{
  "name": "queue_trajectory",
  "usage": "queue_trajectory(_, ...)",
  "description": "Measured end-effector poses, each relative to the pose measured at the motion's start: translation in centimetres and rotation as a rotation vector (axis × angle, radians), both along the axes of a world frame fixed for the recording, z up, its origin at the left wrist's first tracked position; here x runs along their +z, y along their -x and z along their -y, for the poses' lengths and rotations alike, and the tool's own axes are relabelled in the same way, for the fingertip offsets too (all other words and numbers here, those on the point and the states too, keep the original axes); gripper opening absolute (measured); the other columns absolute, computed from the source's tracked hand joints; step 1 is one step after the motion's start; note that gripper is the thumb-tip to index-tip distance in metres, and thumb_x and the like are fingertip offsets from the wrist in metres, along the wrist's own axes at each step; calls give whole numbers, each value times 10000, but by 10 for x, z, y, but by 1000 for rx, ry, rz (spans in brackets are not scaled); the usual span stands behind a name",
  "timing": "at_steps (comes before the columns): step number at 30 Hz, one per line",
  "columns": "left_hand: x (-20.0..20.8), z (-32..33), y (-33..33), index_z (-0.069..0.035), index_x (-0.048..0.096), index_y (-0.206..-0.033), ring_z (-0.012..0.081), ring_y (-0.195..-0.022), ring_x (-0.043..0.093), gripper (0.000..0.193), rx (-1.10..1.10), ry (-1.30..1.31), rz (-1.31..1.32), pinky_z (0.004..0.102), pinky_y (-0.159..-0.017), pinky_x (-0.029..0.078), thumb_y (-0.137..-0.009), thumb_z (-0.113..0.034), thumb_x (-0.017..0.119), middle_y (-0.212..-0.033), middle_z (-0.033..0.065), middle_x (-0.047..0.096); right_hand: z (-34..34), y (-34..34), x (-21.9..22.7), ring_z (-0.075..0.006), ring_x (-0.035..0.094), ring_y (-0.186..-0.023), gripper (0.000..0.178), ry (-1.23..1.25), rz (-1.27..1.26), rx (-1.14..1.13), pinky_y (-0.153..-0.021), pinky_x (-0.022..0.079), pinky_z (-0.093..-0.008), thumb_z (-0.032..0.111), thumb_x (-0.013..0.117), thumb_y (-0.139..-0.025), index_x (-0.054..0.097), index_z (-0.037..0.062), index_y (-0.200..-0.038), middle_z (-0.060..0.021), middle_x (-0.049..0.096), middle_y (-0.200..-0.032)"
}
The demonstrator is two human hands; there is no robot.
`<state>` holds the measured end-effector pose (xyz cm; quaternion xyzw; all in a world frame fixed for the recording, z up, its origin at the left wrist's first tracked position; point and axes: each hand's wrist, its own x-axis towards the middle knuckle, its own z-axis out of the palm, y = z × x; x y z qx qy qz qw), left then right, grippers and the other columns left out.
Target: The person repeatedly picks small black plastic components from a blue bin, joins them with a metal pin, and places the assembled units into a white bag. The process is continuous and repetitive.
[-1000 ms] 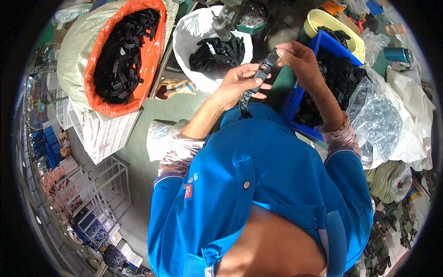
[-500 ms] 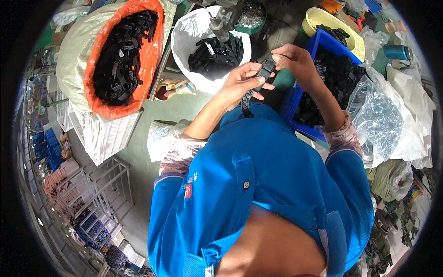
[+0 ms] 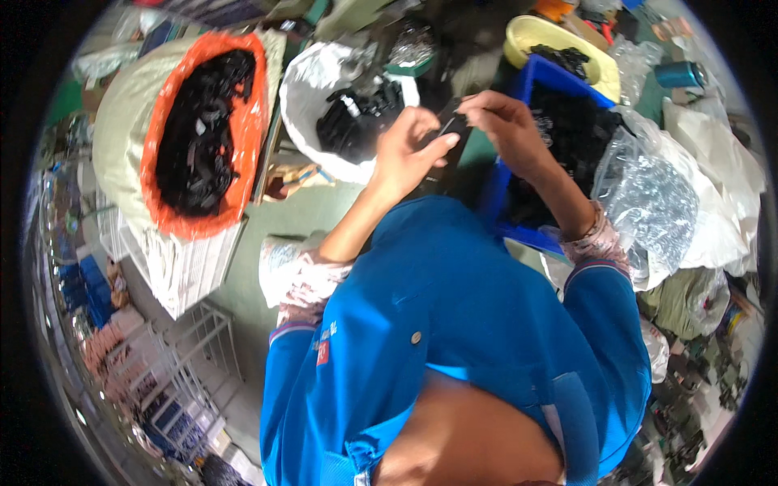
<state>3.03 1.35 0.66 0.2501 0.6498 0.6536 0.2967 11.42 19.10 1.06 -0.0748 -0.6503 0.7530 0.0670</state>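
Observation:
My left hand is closed on a black plastic part, thumb along one side and fingers curled round the other. The part is flat and elongated, and blur hides its details. At its upper end my right hand pinches with thumb and forefinger. Just left of my left hand stands a white-lined bin with black plastic parts in it. Below my right wrist is a blue crate, also full of black parts.
A large sack with an orange liner holds black parts at the left. Beyond the crate sits a yellow tub; clear plastic bags lie to its right. A green container of small shiny pieces is at the top. White racks stand lower left.
The view has shifted, and the surroundings sit a little lower. My left hand has turned, its fingers now more curled around the part. My right hand stays pinched at the upper end.

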Motion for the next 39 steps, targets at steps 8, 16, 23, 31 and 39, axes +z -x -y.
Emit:
queue_trajectory(8,14,0,3,-52,485,-732,73,-590,573,208,11,-38,4,192,-534,416,-858,-66,650,-652,45,617,-201,50,-3,-172,634,-764,107,-800,1,-156,-684,500,-294,74,588,-815,664,21,-868,-92,664,-861)
queue_trajectory(16,11,7,-6,-49,466,-771,90,-619,576,203,19,-48,29,212,-553,452,-881,-79,634,-689,51,603,-271,45,-90,-345,622,-900,310,-1413,710,-183,-777,491,-414,232,678,-704,619,2,-903,-219,641,-942)
queue_trajectory(23,3,15,24,-53,472,-750,57,-644,564,198,28,-187,47,217,-658,504,-861,-25,634,-822,60,617,-213,38,10,-134,635,-827,206,-182,324,-164,-744,514,-286,112,593,-834,555,-10,-996,-86,627,-894)
queue_trajectory(31,8,35,64,-7,494,-722,153,-1088,556,201,-34,-204,-195,247,-829,439,-800,-4,679,-1093,175,645,-12,33,39,-168,630,-903,305,-48,44,-26,-814,501,-282,52,648,-841,581,-14,-1132,-99,647,-999)
queue_trajectory(39,15,75,103,-11,486,-724,109,-912,598,214,-142,-81,-443,262,-753,483,-777,4,693,-1159,193,623,48,68,35,-101,615,-807,245,-328,21,-119,-708,492,-235,45,669,-827,624,-5,-1063,-67,671,-887)
